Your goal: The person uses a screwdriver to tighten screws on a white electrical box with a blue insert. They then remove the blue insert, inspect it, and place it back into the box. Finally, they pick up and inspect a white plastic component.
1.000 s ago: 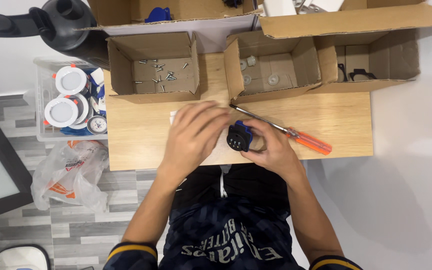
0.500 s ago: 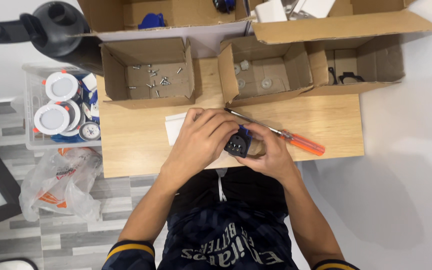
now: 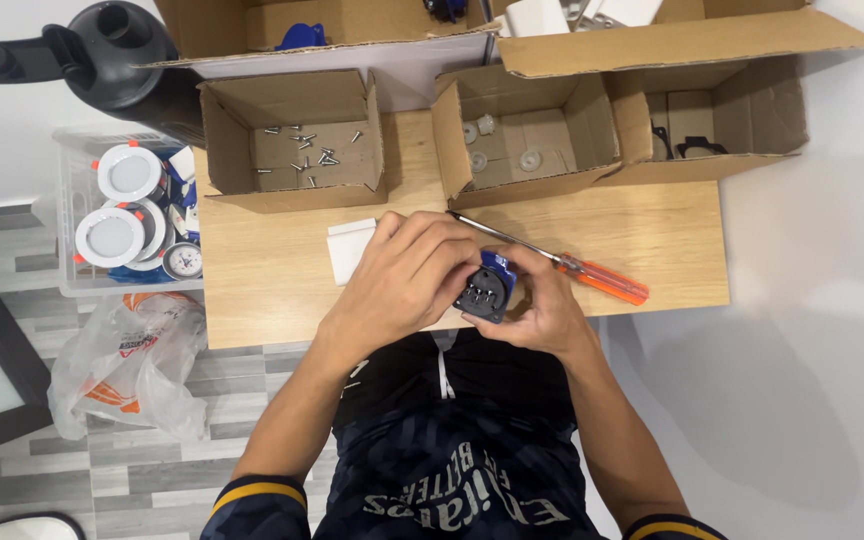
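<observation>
At the far left, on the grey tiled floor (image 3: pixel 82 480), lies a crumpled clear plastic bag with orange print (image 3: pixel 127 365), and above it stands a clear plastic bin (image 3: pixel 67 215) holding round white downlight fittings (image 3: pixel 110 236); a dark grey rounded appliance body (image 3: pixel 117 55) sits beyond it. The light wooden tabletop (image 3: pixel 262 290) begins next, with a small open cardboard box (image 3: pixel 292 140) at its far edge containing scattered silver screws (image 3: pixel 304 160). A flat white square plate (image 3: pixel 350 248) lies on the wood just left of the hands. The left hand (image 3: pixel 407 285) curls over a small dark blue and black plastic socket module (image 3: pixel 487 290), its fingers closed on the part's upper and left sides, while the right hand (image 3: pixel 547 310) cups the same module from below and the right, fingers wrapped against it; the piece is held between both hands, above the near edge of the table, in front of the person's dark jersey. Behind the hands, a second open cardboard box (image 3: pixel 522 140) holds a few pale round washers (image 3: pixel 530 160). A screwdriver with an orange translucent handle (image 3: pixel 602 280) lies slanted on the table just right of the hands, its metal shaft running behind the fingers. Further right a third cardboard box (image 3: pixel 722 120) contains black clips (image 3: pixel 697 148).
</observation>
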